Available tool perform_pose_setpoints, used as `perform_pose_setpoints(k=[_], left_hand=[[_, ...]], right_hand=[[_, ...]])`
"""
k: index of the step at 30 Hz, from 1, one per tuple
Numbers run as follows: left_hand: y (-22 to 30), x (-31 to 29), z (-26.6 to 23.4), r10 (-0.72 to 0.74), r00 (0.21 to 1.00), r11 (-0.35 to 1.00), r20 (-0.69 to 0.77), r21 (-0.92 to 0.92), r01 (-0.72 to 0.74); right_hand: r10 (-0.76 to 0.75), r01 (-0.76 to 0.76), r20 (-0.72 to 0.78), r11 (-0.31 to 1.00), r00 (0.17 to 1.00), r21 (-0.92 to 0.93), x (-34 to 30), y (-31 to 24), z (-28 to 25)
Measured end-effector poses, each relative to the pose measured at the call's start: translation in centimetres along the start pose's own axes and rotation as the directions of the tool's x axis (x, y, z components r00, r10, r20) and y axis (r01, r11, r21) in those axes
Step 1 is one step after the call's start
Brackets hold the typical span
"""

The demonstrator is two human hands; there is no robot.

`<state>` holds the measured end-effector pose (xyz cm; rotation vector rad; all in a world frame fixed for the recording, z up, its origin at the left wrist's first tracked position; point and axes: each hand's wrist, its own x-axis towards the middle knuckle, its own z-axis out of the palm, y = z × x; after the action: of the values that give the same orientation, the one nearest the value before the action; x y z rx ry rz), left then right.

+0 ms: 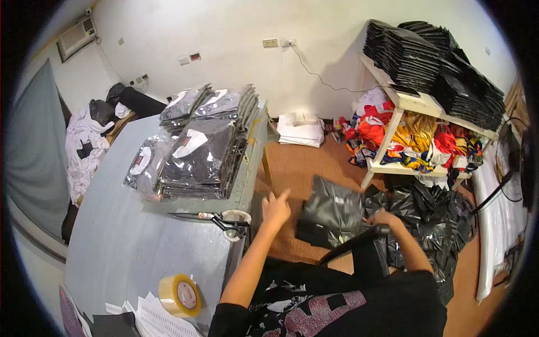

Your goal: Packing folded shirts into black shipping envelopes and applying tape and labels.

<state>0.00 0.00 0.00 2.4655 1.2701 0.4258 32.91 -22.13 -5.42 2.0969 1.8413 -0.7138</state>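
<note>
a yellow tape roll (171, 295) lies on the grey table (129, 236). a curtain (33, 151) hangs left of the table; a whitish shelf (418, 103) stands right.

Just left of the right hand (386, 218) I see a black bag (335, 205), and right of that hand a heap (438, 219), also black. Left of the left hand (277, 209), the table (140, 241) is grey-blue, the tape (173, 293) yellowish. Beyond the right hand, clothes (420, 133) show red, gold and blue. Behind both, the shirt (404, 295) is black, printed white and dull red.

Left hand (275, 210) empty, fingers (285, 194) apart
</note>
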Motion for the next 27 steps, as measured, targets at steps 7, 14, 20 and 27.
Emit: perform_pose_setpoints(k=[7,14,20,27], left_hand=[[1.3,0.3,-6.1,0.306,0.945,0.916,-0.116,-0.233,-0.325],[7.6,-2.2,-17.0,0.191,0.923,0.714,-0.333,-0.598,-0.363],[5.9,-8.6,-25.2,0.076,0.767,0.719,-0.637,-0.498,-0.485],[0.7,-16.3,-29.7,-0.202,0.661,0.764,-0.723,-0.539,-0.356]], right_hand=[[-0.217,0.271,-0.404,0.959,0.888,0.079,-1.1,-6.2,-12.0],[-0.656,0.821,-0.577,0.57,0.486,0.042,-4.7,-22.5,-27.1],[-0.87,0.919,-0.446,0.331,0.209,-0.216,-4.8,-32.1,-30.3],[-0.934,0.881,-0.282,-0.065,-0.219,-0.468,-5.7,-46.1,-28.7]])
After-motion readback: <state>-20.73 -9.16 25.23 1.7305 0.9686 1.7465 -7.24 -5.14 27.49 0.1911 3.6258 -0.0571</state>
